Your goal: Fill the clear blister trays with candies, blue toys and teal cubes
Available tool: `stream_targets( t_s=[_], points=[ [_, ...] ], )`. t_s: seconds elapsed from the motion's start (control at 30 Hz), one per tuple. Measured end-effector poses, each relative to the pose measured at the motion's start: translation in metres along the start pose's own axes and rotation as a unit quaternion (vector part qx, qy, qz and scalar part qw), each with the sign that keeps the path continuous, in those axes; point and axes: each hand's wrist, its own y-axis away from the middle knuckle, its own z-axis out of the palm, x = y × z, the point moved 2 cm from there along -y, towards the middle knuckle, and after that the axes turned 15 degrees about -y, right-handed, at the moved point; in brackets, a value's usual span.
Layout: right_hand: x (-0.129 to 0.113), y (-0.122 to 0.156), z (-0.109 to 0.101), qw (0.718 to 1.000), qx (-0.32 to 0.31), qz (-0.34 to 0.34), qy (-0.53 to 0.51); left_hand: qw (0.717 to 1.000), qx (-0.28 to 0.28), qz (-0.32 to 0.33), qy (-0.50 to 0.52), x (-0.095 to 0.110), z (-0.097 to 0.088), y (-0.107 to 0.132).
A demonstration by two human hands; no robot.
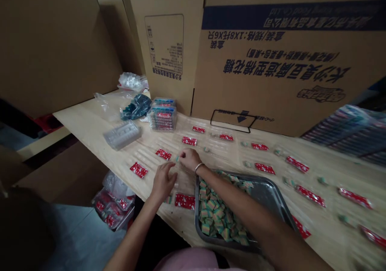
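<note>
My right hand (189, 159), with a bracelet at the wrist, reaches over the metal tray. Its fingers are pinched on a small green candy piece (177, 158) above the clear plastic trays on the table. Just left of it my left hand (164, 179) hovers with thumb and fingers apart, and I see nothing in it. A red packet with white spots (163, 154) lies beyond the left hand, and another red packet (185, 201) lies below it. The metal tray (273, 194) holds a heap of striped green and orange candy cubes (215, 210), partly hidden by my right forearm.
Rows of clear trays with red packets (297, 164) spread rightward. A stack of filled packs (162, 116) and empty clear trays (122, 134) stand at the back left. Large cardboard boxes (256, 94) wall off the rear. Bagged red packets (113, 202) sit below the table edge.
</note>
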Motion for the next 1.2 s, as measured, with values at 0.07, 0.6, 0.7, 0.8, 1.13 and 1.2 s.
stream_targets(
  t_s=[0.07, 0.6, 0.7, 0.8, 1.13, 1.2],
  points=[
    [0.0, 0.001, 0.003, 1.0, 0.009, 0.004, 0.023, 0.993, -0.028, 0.084, -0.082, 0.003, 0.005, -0.007],
    [0.022, 0.095, -0.083, 0.995, -0.051, -0.026, 0.078, 0.909, -0.132, 0.232, -0.32, 0.028, 0.014, -0.033],
    [0.043, 0.166, -0.104, 0.992, -0.072, -0.042, 0.097, 0.905, -0.124, 0.243, -0.327, 0.025, 0.015, -0.035],
    [0.073, 0.215, -0.121, 0.996, -0.015, 0.012, 0.084, 0.909, -0.101, 0.249, -0.318, 0.028, 0.01, -0.033],
    [0.097, 0.234, -0.127, 0.986, 0.083, 0.112, 0.089, 0.918, -0.131, 0.27, -0.26, 0.149, 0.042, 0.028],
    [0.096, 0.232, -0.12, 0.99, 0.081, 0.091, 0.074, 0.927, -0.135, 0.268, -0.225, 0.158, 0.046, 0.034]
  ],
)
